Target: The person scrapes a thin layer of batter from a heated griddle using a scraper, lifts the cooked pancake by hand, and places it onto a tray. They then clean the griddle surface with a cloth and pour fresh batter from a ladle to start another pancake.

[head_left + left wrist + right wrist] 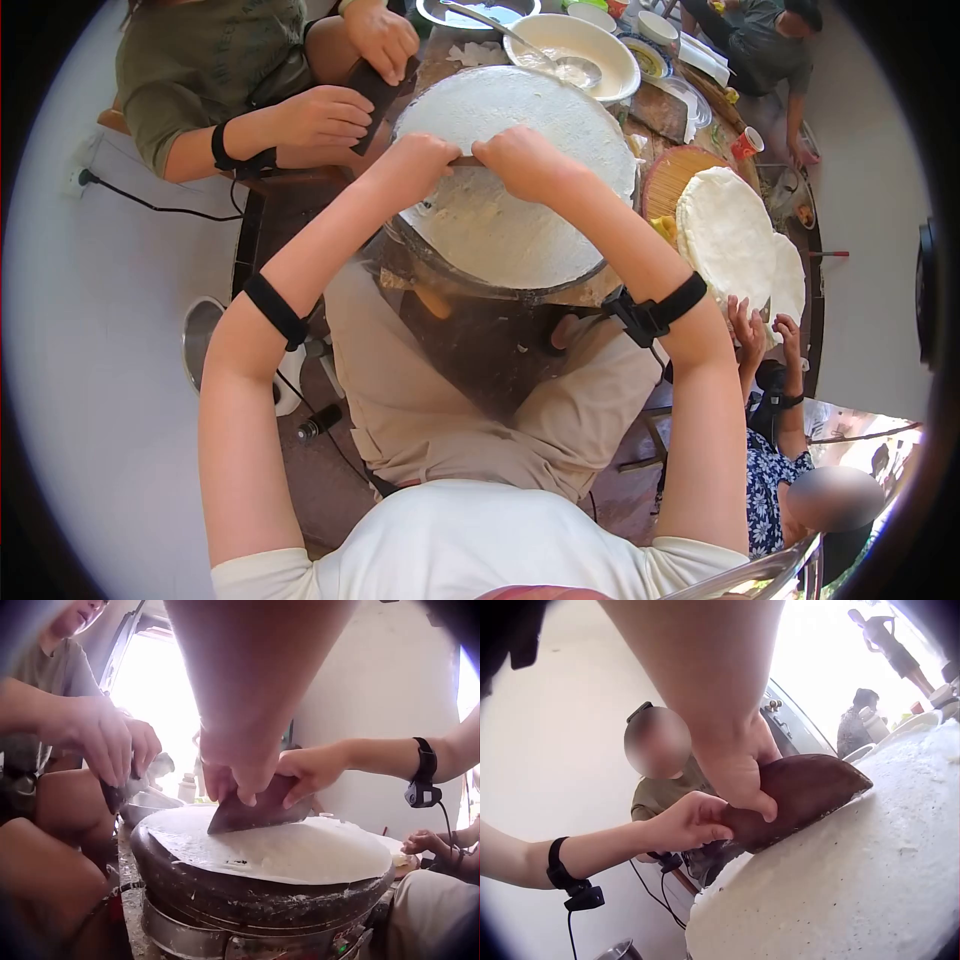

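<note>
My left hand (425, 158) and right hand (525, 165) grip the two ends of one dark brown, curved batter scraper (802, 787). From the head view only a thin strip of it shows between the hands. In the left wrist view the scraper stands tilted, its lower edge right at a white layer of batter (315, 851). That layer covers nearly the whole top of a round, dark griddle (225, 889). A small dark gap shows in the batter near the griddle's near edge. Thumbs lie against the scraper's face in the right wrist view.
Left of the griddle, another person holds a second dark scraper (375, 110). Behind stands a white bowl (520, 45) of batter with a ladle (577, 72). To the right, pale round flatbreads (725, 225) overlap a woven mat (665, 185); someone's hands (748, 328) are beside them.
</note>
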Tool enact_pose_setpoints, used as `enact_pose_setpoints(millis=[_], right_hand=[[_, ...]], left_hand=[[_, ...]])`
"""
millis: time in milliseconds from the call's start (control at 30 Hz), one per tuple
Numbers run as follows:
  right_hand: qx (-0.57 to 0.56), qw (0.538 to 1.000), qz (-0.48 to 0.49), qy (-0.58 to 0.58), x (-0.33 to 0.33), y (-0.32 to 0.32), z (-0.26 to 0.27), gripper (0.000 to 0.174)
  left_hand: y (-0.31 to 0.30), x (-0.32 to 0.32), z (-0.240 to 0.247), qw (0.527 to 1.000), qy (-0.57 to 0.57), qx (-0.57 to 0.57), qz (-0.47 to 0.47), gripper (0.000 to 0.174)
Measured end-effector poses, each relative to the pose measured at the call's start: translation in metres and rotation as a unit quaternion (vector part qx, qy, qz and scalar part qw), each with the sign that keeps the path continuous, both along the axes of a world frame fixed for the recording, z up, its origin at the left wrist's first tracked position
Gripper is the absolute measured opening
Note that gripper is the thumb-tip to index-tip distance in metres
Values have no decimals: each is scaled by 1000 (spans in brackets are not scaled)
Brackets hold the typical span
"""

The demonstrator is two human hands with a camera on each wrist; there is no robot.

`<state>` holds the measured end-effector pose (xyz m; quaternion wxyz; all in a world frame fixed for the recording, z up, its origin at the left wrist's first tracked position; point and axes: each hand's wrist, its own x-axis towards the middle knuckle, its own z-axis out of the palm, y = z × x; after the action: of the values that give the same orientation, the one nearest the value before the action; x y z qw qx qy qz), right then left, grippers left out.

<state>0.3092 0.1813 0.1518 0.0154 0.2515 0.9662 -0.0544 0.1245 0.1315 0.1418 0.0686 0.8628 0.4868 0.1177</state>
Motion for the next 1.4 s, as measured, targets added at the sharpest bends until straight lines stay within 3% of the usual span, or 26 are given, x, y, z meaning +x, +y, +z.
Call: enact_pose_setpoints(millis=[167, 267, 667, 767, 800, 867, 933, 1033, 1200, 1300, 1400], right_hand=[[-13, 1000, 21, -2, 7, -33, 3, 20], [28, 999, 35, 0, 16, -53, 2, 15], [-31, 999, -1, -27, 71, -123, -9, 25], [-113, 993, -17, -3, 100, -144, -13, 24], [-80, 996, -14, -43, 106, -152, -10, 23], [21, 998, -22, 49, 118, -151, -8, 16], [99, 988, -37, 112, 126, -146, -6, 7], [155, 965, -76, 196, 123, -114, -8, 8], [172, 948, -79, 256, 123, -107, -52, 12], [161, 949, -72, 262, 130, -131, -57, 18], [131, 962, -54, 233, 141, -141, -55, 17]], left_hand=[[-33, 8, 7, 999, 1, -41, -9, 13], [-53, 10, 1, 999, -8, -19, -33, 12], [-124, 62, -19, 996, -57, 36, -55, 17], [-148, 85, -20, 995, -66, -65, -45, 17], [-152, 93, -21, 995, -80, -32, -48, 17], [-157, 106, -22, 992, -108, 25, -53, 18], [-146, 116, -3, 998, -52, 46, -9, 17], [-116, 129, -1, 993, -9, 107, 49, 14], [-110, 143, -53, 980, 12, 173, 96, 14], [-135, 148, -54, 972, 2, 223, 74, 13], [-158, 153, -45, 982, 6, 179, 61, 17]])
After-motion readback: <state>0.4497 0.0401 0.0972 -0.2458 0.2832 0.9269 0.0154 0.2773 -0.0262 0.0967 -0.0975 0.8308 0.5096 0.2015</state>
